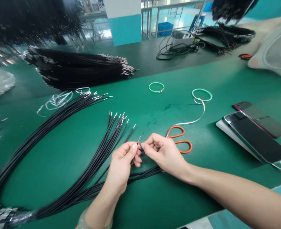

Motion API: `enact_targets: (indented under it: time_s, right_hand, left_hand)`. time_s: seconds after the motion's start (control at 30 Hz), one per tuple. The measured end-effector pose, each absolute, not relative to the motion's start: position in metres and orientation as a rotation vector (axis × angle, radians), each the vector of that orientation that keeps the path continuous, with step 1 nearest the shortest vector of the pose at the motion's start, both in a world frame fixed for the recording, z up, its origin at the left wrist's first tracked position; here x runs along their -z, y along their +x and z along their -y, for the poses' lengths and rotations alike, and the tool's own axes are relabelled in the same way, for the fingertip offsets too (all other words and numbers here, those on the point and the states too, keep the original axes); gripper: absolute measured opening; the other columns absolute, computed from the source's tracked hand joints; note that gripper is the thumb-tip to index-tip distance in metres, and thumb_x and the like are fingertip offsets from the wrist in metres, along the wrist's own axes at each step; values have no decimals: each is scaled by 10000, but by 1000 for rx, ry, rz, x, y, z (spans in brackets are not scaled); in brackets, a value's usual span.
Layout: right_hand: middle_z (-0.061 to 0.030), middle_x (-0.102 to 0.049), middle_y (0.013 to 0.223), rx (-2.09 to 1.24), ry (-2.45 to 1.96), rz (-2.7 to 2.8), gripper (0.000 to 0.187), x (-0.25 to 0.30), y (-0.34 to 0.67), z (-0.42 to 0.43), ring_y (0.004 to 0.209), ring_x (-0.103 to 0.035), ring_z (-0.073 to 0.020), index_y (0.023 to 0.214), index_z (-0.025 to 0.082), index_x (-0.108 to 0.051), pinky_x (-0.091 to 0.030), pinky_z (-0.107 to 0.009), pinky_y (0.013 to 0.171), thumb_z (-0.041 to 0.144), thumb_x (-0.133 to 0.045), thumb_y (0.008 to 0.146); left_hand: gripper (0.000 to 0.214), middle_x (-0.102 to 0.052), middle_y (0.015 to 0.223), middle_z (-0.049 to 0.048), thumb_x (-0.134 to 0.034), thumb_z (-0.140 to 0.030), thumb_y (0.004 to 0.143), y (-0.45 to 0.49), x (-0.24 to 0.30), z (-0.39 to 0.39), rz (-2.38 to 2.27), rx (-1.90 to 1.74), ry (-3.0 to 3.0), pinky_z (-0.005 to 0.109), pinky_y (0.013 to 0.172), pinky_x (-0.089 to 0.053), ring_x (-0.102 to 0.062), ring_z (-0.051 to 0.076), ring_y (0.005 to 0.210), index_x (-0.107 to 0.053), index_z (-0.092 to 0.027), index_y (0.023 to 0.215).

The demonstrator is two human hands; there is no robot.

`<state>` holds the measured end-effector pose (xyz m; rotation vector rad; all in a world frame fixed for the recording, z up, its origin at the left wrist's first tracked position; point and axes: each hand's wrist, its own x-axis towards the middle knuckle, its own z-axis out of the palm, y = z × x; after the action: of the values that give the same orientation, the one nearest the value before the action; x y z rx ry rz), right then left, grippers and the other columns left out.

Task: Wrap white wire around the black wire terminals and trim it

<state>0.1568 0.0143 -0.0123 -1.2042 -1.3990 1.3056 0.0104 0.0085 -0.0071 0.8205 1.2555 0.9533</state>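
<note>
Both hands are meeting low over the green worktop (154, 203): the left hand (122, 162) is pinching a wire end (139, 140) between thumb and forefinger, grip shut tight. The right hand (163, 152) is nipping the same metal tip from the other side (it is poking up right between the two grips). The fanned black wires (102, 149) are lying just left of the hands, and the orange-handled scissors (182, 143) are sitting just behind the right one.
</note>
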Motion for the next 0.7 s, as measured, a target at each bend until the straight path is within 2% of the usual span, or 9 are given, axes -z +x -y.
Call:
enact_targets:
  time_s: [0.2, 0.53, 0.63, 0.7]
  right_hand:
    - [-18, -593, 678, -1311, -1209, 1427, 235, 14, 158, -15, 595, -509, -102, 794, 140, -578, -404, -218, 534, 362, -587, 868]
    - [-21, -618, 791, -1309, -1048, 1549, 179, 16, 164, -19, 701, -547, -112, 899, 151, -576, -436, -232, 626, 323, -537, 922]
    - [-30, -626, 831, -1272, -999, 1583, 158, 16, 166, -22, 779, -579, -123, 857, 158, -592, -457, -249, 708, 288, -535, 925]
    - [-58, -628, 949, -1183, -1004, 1629, 148, 16, 168, -26, 940, -583, -153, 858, 170, -636, -457, -291, 840, 265, -540, 919]
  left_hand:
    - [227, -531, 668, -1, -675, -323, 797, 9, 0, -8, -1164, -928, 667, 156, 453, -337, -415, 34, 488, -614, -105, 816]
    - [167, -469, 634, -13, -611, -252, 865, 2, -5, -8, -1005, -868, 601, 124, 416, -216, -300, -6, 446, -609, -107, 783]
    - [195, -493, 656, -12, -602, -302, 876, 1, -4, -8, -1030, -839, 727, 135, 416, -214, -301, -1, 447, -603, -121, 803]
    - [234, -514, 661, -5, -597, -352, 875, 1, -3, -7, -1109, -814, 886, 145, 425, -255, -349, 14, 460, -605, -128, 809]
